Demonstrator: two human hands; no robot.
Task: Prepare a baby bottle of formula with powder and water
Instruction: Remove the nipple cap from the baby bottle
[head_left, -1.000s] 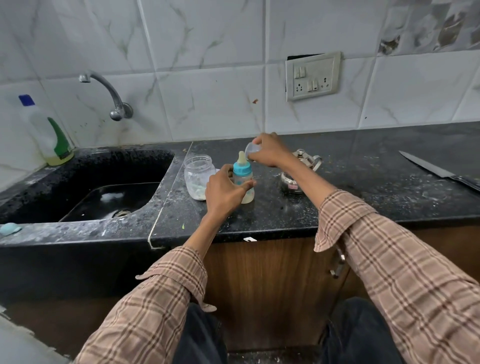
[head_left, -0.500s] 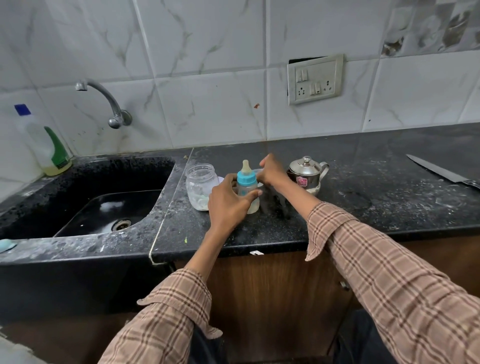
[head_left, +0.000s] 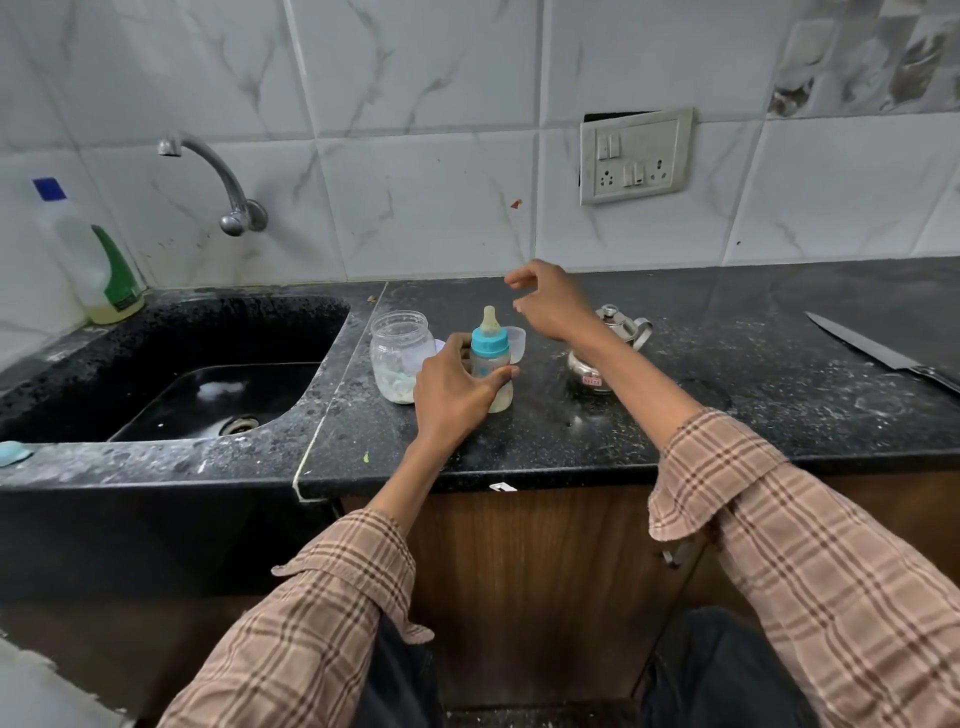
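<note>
- The baby bottle (head_left: 491, 364) stands upright on the surface (head_left: 675, 415), the left hand (head_left: 452, 395) wrapped around its body in a firm grip.
- The right hand (head_left: 550, 306) hovers at its 1 o'clock, fingers loose, holding nothing.
- The clear cap (head_left: 517, 343) sits just behind; a careless reach could knock it, or tip the steel pot (head_left: 605, 358) at 3 o'clock.

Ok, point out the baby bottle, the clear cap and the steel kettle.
baby bottle (head_left: 489, 342): head view, on its blue collar.
clear cap (head_left: 516, 343): head view, on its side wall behind the bottle.
steel kettle (head_left: 584, 375): head view, on its lower body.
</note>
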